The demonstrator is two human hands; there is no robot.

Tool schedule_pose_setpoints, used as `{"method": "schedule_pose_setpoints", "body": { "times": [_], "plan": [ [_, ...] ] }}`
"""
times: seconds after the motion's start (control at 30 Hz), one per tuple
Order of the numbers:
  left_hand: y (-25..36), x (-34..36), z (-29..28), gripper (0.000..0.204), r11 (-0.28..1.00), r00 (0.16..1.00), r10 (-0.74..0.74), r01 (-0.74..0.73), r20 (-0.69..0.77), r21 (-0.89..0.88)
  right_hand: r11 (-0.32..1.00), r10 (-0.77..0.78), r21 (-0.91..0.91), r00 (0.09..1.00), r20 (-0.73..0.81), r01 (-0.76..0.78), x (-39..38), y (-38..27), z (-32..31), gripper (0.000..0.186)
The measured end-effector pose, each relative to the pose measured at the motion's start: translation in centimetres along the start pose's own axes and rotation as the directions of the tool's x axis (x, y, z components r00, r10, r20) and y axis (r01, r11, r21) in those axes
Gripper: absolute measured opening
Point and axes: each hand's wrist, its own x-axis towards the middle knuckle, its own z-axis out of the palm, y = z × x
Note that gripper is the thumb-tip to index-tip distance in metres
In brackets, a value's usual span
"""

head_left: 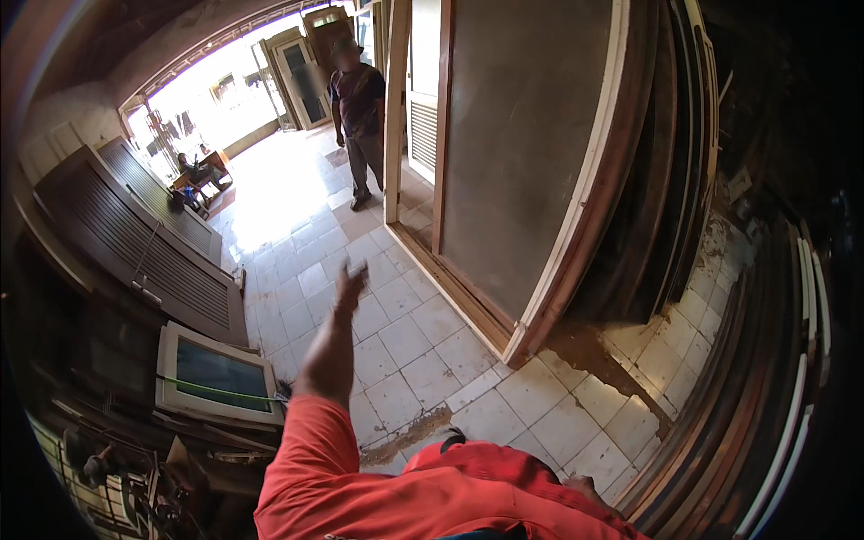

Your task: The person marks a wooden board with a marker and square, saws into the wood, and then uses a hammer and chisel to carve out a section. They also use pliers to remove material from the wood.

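My left hand (351, 286) is stretched out ahead at the end of a bare forearm and red sleeve. Its fingers look spread, and nothing shows in them. It hangs over the tiled floor, apart from the wooden door frame (450, 286) to its right. Of my right hand (583, 486) only a small part shows beside my red shirt at the lower right; its fingers are hidden. A large dark panel (531, 135) stands upright inside the pale-edged frame.
A person (358, 112) in a dark shirt and hat stands ahead, beside the frame. Louvred brown doors (135, 238) and a white-framed window (220, 378) lean at the left. Long timber strips (720, 423) are stacked at the right. Another person (193, 169) sits near the bright opening.
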Motion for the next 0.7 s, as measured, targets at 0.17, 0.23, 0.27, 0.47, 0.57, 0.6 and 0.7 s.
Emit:
{"method": "schedule_pose_setpoints", "body": {
  "times": [0.17, 0.23, 0.27, 0.47, 0.57, 0.6, 0.7],
  "plan": [
    [24.4, 9.2, 1.6, 0.066, 0.891, 0.890, 0.436, -0.448, 0.132, 0.078, 0.918, 0.210, 0.362, 0.973, -0.096, -0.162, 2.7, -7.4, 1.2, 0.045],
    [31.8, 10.6, 3.3, 0.059, 0.804, 0.797, 0.583, -0.594, 0.157, 0.026, 0.908, 0.192, 0.404, 0.966, -0.171, -0.108, 3.5, -10.0, 1.9, 0.048],
    [34.0, 11.4, 2.4, 0.052, 0.711, 0.684, 0.701, -0.694, 0.202, -0.115, 0.907, 0.151, 0.418, 0.963, -0.225, -0.044, 3.9, -11.6, 2.7, 0.051],
    [37.1, 3.0, 11.7, 0.028, 0.419, 0.525, 0.768, -0.845, 0.368, 0.332, 0.981, -0.008, 0.182, 0.961, -0.275, 0.060, 9.4, -7.7, 7.8, 0.068],
    [28.9, -0.8, 14.5, 0.033, 0.681, 0.527, 0.575, -0.732, 0.626, -0.008, 0.997, -0.057, 0.031, 0.945, -0.323, 0.071, 8.5, -3.6, 10.2, 0.059],
    [23.4, -1.5, 16.0, 0.033, 0.807, 0.544, 0.511, -0.571, 0.666, -0.153, 0.970, -0.233, -0.135, 0.927, -0.295, 0.202, 6.4, -3.7, 10.2, 0.051],
    [5.8, -4.7, 20.2, 0.021, 0.766, 0.699, -0.086, 0.502, 0.710, -0.401, 0.826, -0.516, -0.396, 0.821, -0.244, 0.401, 2.6, -4.3, 10.2, 0.035]
  ]
}}
